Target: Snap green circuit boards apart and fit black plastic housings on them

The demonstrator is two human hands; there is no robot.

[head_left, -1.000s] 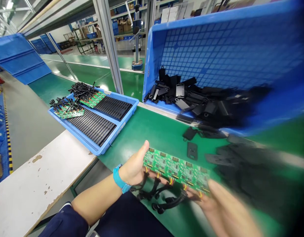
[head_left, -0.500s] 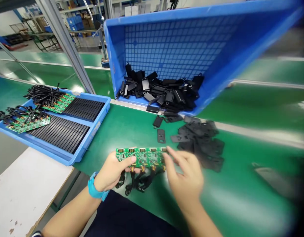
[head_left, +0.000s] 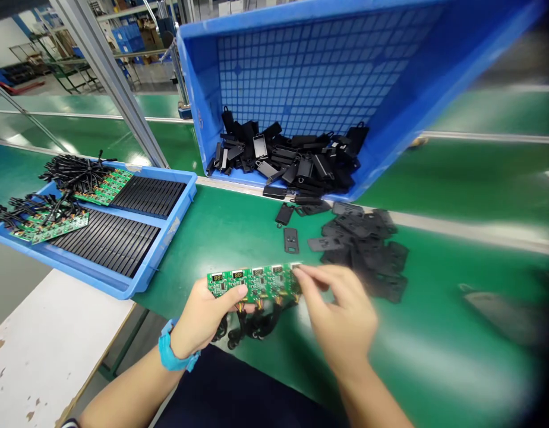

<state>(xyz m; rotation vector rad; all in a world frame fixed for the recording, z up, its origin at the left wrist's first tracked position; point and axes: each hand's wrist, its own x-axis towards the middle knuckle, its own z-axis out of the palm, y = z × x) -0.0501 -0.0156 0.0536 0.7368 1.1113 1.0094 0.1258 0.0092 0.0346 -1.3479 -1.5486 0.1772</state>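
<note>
My left hand grips the left end of a green circuit board strip, thumb on its face and fingers behind. The strip is a row of joined boards, each with a small display along the top edge. Black cables with plugs hang from its lower edge. My right hand is closed in a pinch at the strip's right end, fingertips over the last display. Whether a small piece sits between those fingertips is hidden. Beyond the strip lie a flat black cover and a black case.
A tipped blue crate holds many black cases. On the right, flat black covers form a pile. The blue tray at left carries black pieces in rows and cabled boards. A metal post rises behind it.
My right hand's thumb and finger have come together at the strip's right end, and the hand has shifted slightly right. The left hand keeps its grip; the view has moved slightly.
</note>
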